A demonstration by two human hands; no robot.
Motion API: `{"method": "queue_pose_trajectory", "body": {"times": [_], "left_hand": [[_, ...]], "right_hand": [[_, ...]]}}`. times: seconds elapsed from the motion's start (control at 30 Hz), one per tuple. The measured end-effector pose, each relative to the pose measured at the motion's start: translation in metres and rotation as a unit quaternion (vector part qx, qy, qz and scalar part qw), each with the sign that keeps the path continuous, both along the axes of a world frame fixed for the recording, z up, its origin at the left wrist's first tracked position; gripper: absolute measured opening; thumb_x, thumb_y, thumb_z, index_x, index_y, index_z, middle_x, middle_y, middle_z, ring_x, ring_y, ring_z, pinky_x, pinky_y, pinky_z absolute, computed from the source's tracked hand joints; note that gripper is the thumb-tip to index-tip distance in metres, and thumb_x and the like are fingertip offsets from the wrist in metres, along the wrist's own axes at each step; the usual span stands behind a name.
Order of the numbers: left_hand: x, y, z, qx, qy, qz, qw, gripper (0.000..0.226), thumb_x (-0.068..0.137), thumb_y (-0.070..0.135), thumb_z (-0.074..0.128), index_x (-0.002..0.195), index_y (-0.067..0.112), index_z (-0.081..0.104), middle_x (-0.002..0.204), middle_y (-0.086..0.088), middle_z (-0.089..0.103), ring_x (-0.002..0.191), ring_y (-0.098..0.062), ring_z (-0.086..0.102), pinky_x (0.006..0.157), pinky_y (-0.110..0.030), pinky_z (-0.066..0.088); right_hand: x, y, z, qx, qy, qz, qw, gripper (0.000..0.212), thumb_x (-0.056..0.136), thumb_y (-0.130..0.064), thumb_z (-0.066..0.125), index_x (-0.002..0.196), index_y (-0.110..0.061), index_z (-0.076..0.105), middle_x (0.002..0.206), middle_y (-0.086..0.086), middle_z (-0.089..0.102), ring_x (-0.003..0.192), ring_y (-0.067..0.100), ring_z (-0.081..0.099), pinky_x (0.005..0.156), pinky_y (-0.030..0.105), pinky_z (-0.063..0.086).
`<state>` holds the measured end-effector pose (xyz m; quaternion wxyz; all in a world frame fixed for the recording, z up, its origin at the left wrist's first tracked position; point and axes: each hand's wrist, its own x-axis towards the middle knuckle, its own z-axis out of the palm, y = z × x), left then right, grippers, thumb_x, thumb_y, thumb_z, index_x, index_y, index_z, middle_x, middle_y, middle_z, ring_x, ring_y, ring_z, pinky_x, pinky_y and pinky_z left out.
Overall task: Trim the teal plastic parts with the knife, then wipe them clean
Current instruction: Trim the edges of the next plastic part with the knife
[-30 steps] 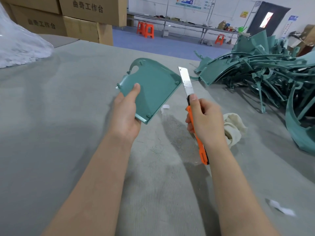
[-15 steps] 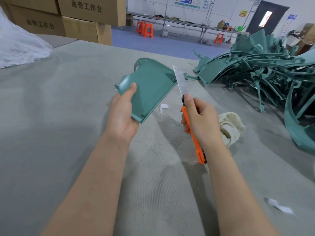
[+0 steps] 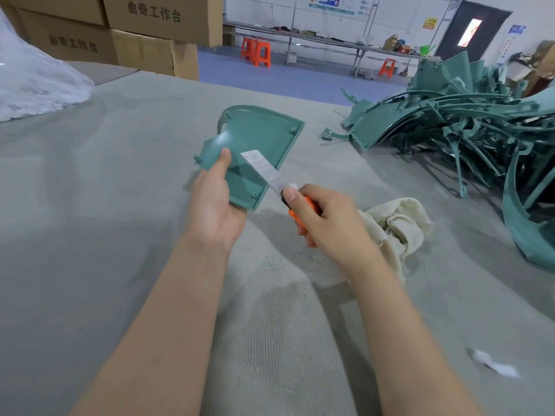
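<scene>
Teal part [image 3: 255, 139] in left hand [image 3: 214, 205], knife [image 3: 264, 169] in right hand [image 3: 333, 226]; cardboard boxes [image 3: 144, 25] closed.

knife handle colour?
Orange, with a black collar where the blade leaves it. The knife handle shows in the head view, mostly wrapped by the right hand.

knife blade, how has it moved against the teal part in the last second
The right hand swung the utility knife leftward, from upright beside the teal part to tilted, blade now over the part's inner face. The left hand keeps its grip on the part; the cloth and the pile of teal parts stayed put.
</scene>
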<state>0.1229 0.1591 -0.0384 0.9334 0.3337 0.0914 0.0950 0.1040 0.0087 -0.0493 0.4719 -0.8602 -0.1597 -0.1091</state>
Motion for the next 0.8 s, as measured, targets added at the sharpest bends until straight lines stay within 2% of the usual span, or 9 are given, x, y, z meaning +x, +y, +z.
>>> {"method": "queue_pose_trajectory", "body": {"times": [0.13,0.2,0.3,0.47,0.67,0.8], "left_hand": [[0.000,0.002,0.002,-0.055,-0.007,-0.010,0.998,0.022,0.101,0.021,0.046,0.104,0.008,0.063,0.087,-0.003,0.073,0.073,-0.013,0.070,0.065,-0.026,0.058],[0.000,0.002,0.002,-0.055,-0.008,-0.018,0.998,0.021,0.101,0.021,0.047,0.099,0.009,0.064,0.081,-0.002,0.074,0.071,-0.013,0.071,0.062,-0.025,0.058],[0.000,0.000,0.002,-0.018,-0.002,-0.008,1.000,0.020,0.100,0.020,0.049,0.107,0.008,0.064,0.088,-0.004,0.075,0.078,-0.015,0.072,0.064,-0.025,0.058],[0.000,-0.001,0.000,0.033,-0.012,-0.026,0.999,0.026,0.099,0.021,0.052,0.122,0.013,0.061,0.105,-0.003,0.074,0.091,-0.015,0.072,0.065,-0.026,0.056],[0.000,0.000,-0.001,0.048,-0.024,-0.030,0.998,0.022,0.100,0.021,0.051,0.118,0.016,0.062,0.104,-0.001,0.074,0.091,-0.015,0.072,0.064,-0.027,0.057],[0.000,0.001,-0.002,0.058,-0.030,-0.025,0.998,0.023,0.100,0.021,0.049,0.119,0.016,0.062,0.108,-0.003,0.073,0.096,-0.017,0.071,0.070,-0.029,0.057]], "right_hand": [[-0.002,0.001,-0.001,-0.035,0.017,0.061,0.997,0.038,0.095,-0.041,0.055,0.060,-0.027,0.053,0.050,-0.004,0.054,0.040,0.006,0.050,0.044,0.018,0.042],[-0.002,-0.003,0.002,-0.028,0.038,0.073,0.996,0.039,0.094,-0.042,0.056,0.060,-0.025,0.056,0.050,-0.005,0.055,0.041,0.009,0.051,0.044,0.020,0.043],[0.000,-0.012,0.006,0.041,0.035,0.017,0.998,0.039,0.096,-0.042,0.053,0.066,-0.018,0.058,0.051,-0.004,0.055,0.043,0.014,0.051,0.045,0.025,0.043],[0.005,-0.022,0.008,0.114,0.011,-0.123,0.986,0.043,0.098,-0.046,0.048,0.072,-0.014,0.058,0.050,-0.006,0.056,0.041,0.010,0.051,0.043,0.021,0.043],[0.006,-0.019,0.004,0.107,0.029,-0.123,0.986,0.046,0.097,-0.047,0.047,0.070,-0.011,0.055,0.055,0.001,0.056,0.042,0.011,0.050,0.040,0.019,0.039],[0.005,-0.018,0.003,0.086,0.031,-0.091,0.992,0.043,0.097,-0.046,0.049,0.067,-0.016,0.055,0.051,-0.004,0.055,0.042,0.011,0.050,0.042,0.021,0.041]]}}
